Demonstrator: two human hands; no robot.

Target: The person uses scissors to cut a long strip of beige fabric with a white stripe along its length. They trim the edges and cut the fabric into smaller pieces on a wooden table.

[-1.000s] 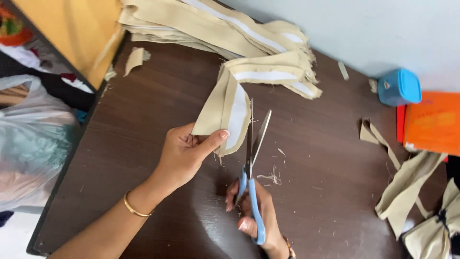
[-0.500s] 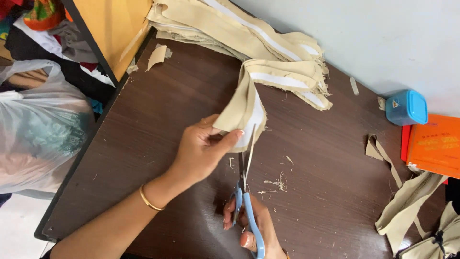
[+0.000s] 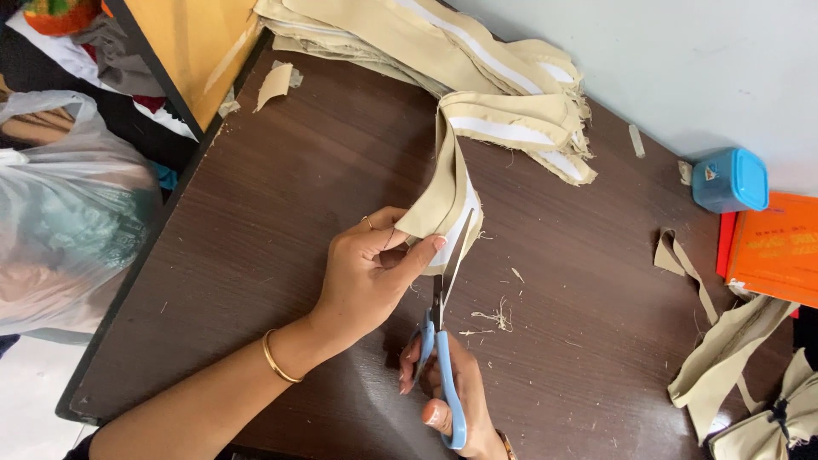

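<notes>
**A:** What are the hands doing?

**B:** The left hand pinches the lower end of a long beige fabric strip with a white band, thumb on top and fingers curled under it. The right hand is closed through the loops of a pair of blue-handled scissors with steel blades. The blades stand slightly apart, their tips at the strip's end, right beside the left thumb.

**A:** Where does the strip lie?

**B:** On the dark brown wooden table. From the scissors it runs up and away to a folded pile of beige fabric strips at the table's far edge. I cannot tell whether the blades are already in the cloth.

**A:** Anything else near the scissors?

**B:** Loose threads and trimmings lie just right of the blades. Well to the right of the scissors are a small blue plastic box against the wall, an orange book beside it, and more beige strips below that. Far left of the scissors, off the table's edge, sits a translucent plastic bag. A thin gold bangle circles the left wrist, and a ring shows on one finger.
</notes>
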